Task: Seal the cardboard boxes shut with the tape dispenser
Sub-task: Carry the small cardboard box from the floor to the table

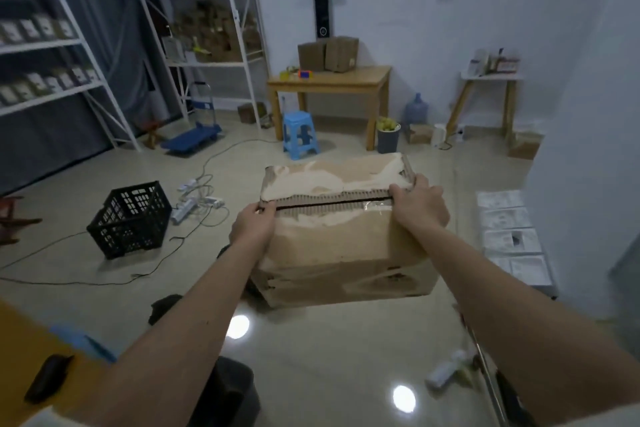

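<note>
Head view, box: you hold the cardboard box (343, 239) up in front of you, above the floor (311, 350).
Left hand (254, 224): closed on the box's left top edge.
Right hand (417, 206): closed on the right, pinching the flaps (332, 180) so the seam stays narrow for taping.
Dispenser: not identifiable here.

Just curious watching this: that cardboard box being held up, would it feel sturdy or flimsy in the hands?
Probably flimsy. The box has its paper skin torn off along the top, baring the fluting, so those flaps likely bend easily. It seems light: the left hand and right hand hold it only by the flap edges. Old tape patches may feel slick.
</note>
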